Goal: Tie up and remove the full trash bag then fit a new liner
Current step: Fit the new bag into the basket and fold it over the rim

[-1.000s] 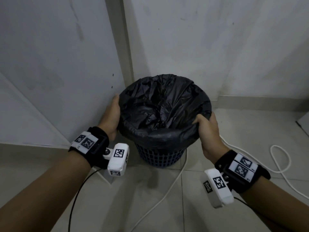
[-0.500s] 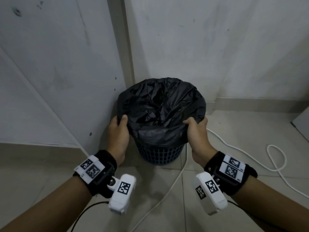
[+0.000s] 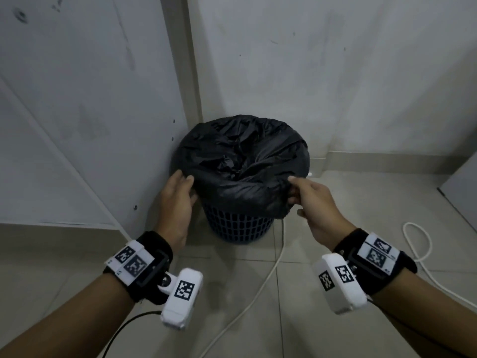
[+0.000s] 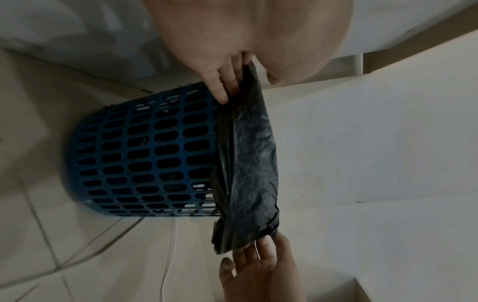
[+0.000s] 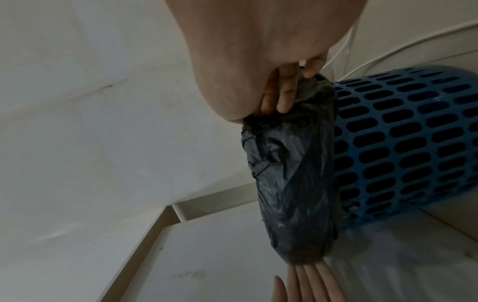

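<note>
A blue lattice bin [image 3: 237, 226] stands on the floor in a wall corner, with a black trash bag [image 3: 242, 164] folded over its rim. My left hand [image 3: 189, 188] holds the bag's fold at the rim's left, thumb on top and fingers underneath. In the left wrist view that left hand [image 4: 245, 81] pinches the bag's edge [image 4: 250, 163]. My right hand [image 3: 293, 189] pinches the fold at the right, where it is bunched. In the right wrist view my right hand [image 5: 289, 96] curls its fingers into the bag [image 5: 292, 183].
A white cable [image 3: 271, 275] runs across the tiles from behind the bin, and another loops at the right [image 3: 418, 241]. A white panel [image 3: 77, 125] stands close on the left. A grey object [image 3: 462, 192] sits at the right edge. Walls close in behind.
Both hands have slid from the rim's sides toward its near side. The right hand has bunched the fold at the right. The view has drawn back from the bin.
</note>
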